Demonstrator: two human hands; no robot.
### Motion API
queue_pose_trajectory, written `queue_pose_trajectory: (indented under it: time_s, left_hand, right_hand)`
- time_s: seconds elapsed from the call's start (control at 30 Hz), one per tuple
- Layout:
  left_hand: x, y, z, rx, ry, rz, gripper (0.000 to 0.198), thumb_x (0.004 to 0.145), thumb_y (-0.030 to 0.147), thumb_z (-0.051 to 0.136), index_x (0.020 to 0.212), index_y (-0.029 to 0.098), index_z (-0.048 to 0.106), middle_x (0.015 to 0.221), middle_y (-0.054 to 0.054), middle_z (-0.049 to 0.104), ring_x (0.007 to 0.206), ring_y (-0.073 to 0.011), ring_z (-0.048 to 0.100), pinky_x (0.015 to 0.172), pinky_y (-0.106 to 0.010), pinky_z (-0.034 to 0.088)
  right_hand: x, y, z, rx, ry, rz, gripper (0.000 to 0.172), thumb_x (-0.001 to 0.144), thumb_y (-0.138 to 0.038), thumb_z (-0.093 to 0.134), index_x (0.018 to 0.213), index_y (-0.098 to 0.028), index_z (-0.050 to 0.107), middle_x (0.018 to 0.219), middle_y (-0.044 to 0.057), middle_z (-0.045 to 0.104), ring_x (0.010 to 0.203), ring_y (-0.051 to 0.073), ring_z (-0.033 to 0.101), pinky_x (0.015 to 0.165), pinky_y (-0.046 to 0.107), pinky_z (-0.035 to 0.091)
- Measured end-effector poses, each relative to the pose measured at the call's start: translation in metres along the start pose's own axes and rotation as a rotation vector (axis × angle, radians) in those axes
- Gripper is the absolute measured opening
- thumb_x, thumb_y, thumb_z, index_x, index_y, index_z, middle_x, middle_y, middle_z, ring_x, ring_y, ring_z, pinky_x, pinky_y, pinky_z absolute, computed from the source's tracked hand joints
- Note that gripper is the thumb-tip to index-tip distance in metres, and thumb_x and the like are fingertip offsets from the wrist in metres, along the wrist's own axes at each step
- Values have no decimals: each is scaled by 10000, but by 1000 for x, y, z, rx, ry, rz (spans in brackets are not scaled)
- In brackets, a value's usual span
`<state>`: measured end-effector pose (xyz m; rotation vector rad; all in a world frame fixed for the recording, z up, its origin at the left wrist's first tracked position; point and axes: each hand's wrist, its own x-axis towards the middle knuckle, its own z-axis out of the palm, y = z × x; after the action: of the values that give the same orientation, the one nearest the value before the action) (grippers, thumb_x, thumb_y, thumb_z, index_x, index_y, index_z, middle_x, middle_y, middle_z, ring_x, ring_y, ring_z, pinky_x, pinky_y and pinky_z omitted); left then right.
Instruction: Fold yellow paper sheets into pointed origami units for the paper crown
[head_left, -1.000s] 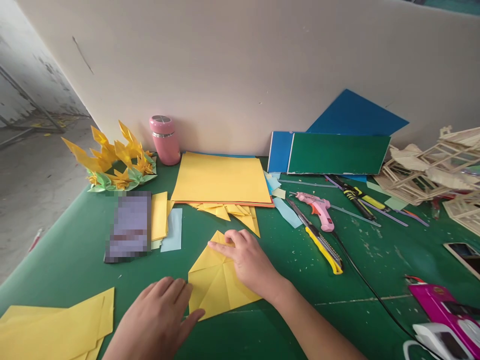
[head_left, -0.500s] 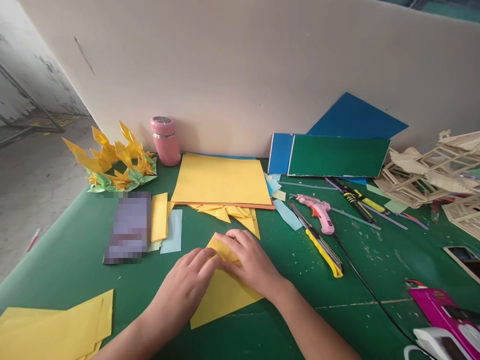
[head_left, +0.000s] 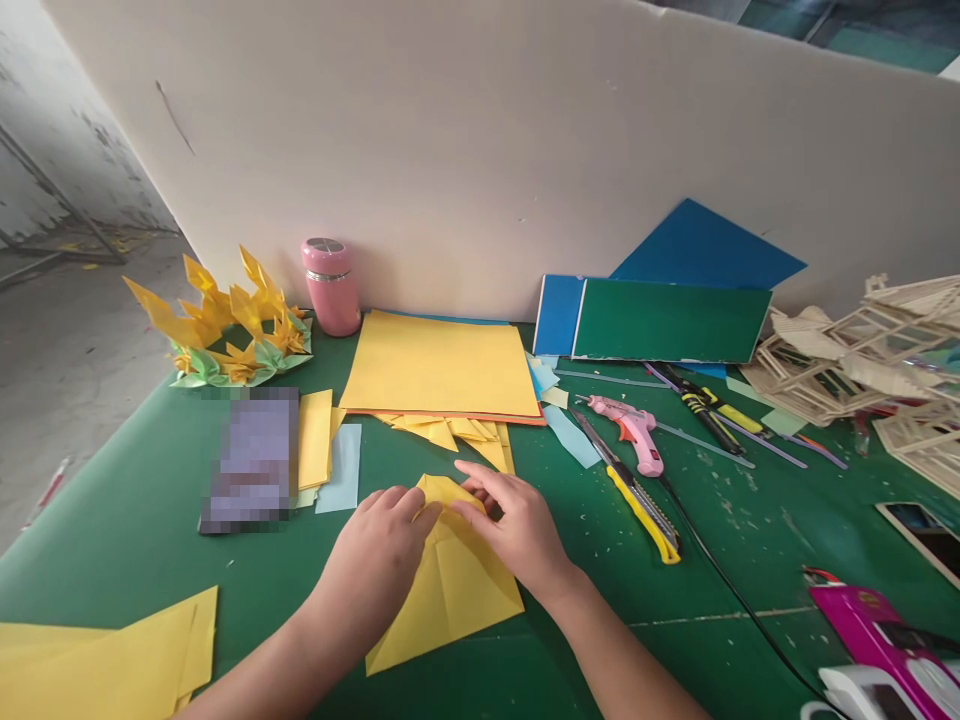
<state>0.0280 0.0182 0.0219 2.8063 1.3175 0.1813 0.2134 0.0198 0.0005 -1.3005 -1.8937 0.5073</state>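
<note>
I'm watching both hands through the head cam, and they're meeting over the top part of a folded piece of yellow paper (head_left: 454, 590), which is lying on the green worktop (head_left: 600, 650) at about 6 o'clock in my view. The left hand (head_left: 382, 555) is nearly closed, fingers bunching together and gripping the paper's edge at 10 o'clock, thumb pressing close by the fingertips. Its back is facing up, and that forearm is reaching in from 7 o'clock.

The right hand (head_left: 521, 530) is sitting about half open at the paper's 1 o'clock side. Its thumb is touching the sheet while the index finger is sticking out toward 11, the other fingers curling near the edge. I honestly can't tell if it's pinching anything. The forearm's slanting in from 5 o'clock.

Around the paper, a flat stack of sheets (head_left: 442, 365) is lying at 12, a pink flask (head_left: 332, 295) is standing at 11, a pink glue gun (head_left: 634, 430) is resting at 2 and a yellow cutter (head_left: 645, 515) is lying just below it. More loose yellow sheets (head_left: 112, 655) are overlapping at 8.
</note>
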Motion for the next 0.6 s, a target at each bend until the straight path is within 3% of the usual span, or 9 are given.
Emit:
queue_pose_trajectory:
  time_s: [0.07, 0.23, 0.4, 0.6]
  left_hand:
    - [2, 4, 4, 20, 1, -4, 383, 806, -11, 342, 955, 176, 642, 888, -75, 649, 817, -235, 634, 697, -382, 553]
    - [-4, 1, 24, 12, 146, 118, 394, 872, 27, 292, 1078, 119, 615, 1197, -130, 627, 1165, -260, 559, 926, -396, 525]
    - [-6, -3, 26, 12, 137, 114, 399, 871, 41, 299, 1130, 100, 596, 1241, -126, 618, 1156, -258, 574, 948, -401, 522]
    - [-1, 0, 14, -67, 80, 91, 345, 913, 160, 369, 1167, 199, 598, 1222, -77, 624, 1128, -260, 577, 930, -421, 521]
  right_hand:
    - [0, 1, -1, 15, 24, 21, 295, 886, -262, 542, 1158, -196, 635, 819, 57, 712, 689, 166, 659, 605, 268, 567]
    - [1, 2, -1, -39, 67, 91, 232, 859, -199, 531, 1027, -176, 689, 741, 48, 689, 552, 143, 605, 519, 247, 527]
    - [3, 4, -1, -116, 119, 3, 203, 871, -143, 502, 937, -182, 690, 813, 66, 697, 683, 174, 631, 595, 274, 534]
    - [3, 5, 1, -258, 141, -161, 234, 914, -119, 460, 926, -188, 683, 804, 62, 677, 753, 188, 606, 664, 310, 521]
